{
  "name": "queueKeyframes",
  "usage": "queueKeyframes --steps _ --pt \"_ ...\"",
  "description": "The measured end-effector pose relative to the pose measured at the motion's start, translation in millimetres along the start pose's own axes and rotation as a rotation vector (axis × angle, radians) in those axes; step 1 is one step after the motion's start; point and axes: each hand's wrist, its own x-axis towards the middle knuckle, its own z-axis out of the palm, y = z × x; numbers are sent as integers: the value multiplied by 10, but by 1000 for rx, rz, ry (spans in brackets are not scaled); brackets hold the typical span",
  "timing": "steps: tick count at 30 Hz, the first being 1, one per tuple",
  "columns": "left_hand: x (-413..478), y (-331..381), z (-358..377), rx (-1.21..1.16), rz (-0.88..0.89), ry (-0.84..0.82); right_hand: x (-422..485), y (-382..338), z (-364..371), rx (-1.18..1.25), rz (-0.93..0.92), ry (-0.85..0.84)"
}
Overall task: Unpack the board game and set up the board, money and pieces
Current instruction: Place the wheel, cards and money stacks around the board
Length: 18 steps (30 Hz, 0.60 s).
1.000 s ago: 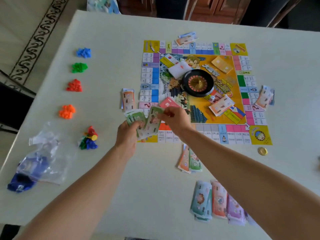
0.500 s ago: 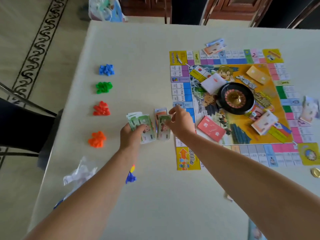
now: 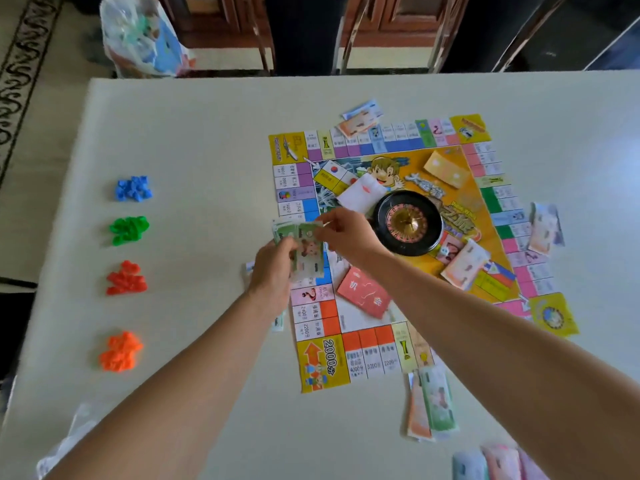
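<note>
The game board (image 3: 322, 368) lies flat on the white table (image 3: 194, 140), with a black roulette wheel (image 3: 408, 221) at its middle. My left hand (image 3: 273, 268) holds a fan of green banknotes (image 3: 306, 252) over the board's left edge. My right hand (image 3: 346, 233) pinches the top of one green note in that fan. A red card deck (image 3: 363, 296), a white deck (image 3: 360, 194) and a yellow deck (image 3: 446, 168) lie on the board. Small money piles lie beside the board's far edge (image 3: 360, 119), right edge (image 3: 545, 226) and near edge (image 3: 431, 407).
Four heaps of plastic pieces stand in a column on the left: blue (image 3: 133, 188), green (image 3: 129, 229), red (image 3: 126, 278), orange (image 3: 121, 351). A clear plastic bag (image 3: 65, 445) lies at the near left edge. More note stacks (image 3: 495, 462) sit at the bottom right. Chairs stand beyond the far edge.
My view has swung between frames. Both hands stay together on the green notes and now hover over the board's left edge. A note pile shows under my left wrist.
</note>
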Motion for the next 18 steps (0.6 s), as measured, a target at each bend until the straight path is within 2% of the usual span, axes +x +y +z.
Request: queueKeyframes --steps 4,9,14,18 --pt "238 193 412 70 21 26 292 -39 -438 134 72 64" --pt "694 528 839 61 57 236 821 -136 -936 342 142 239" --pt "1197 894 1134 196 182 425 1446 -145 -1189 459 223 407" --pt "1584 1147 1325 283 272 444 1924 -170 -1332 435 210 468"
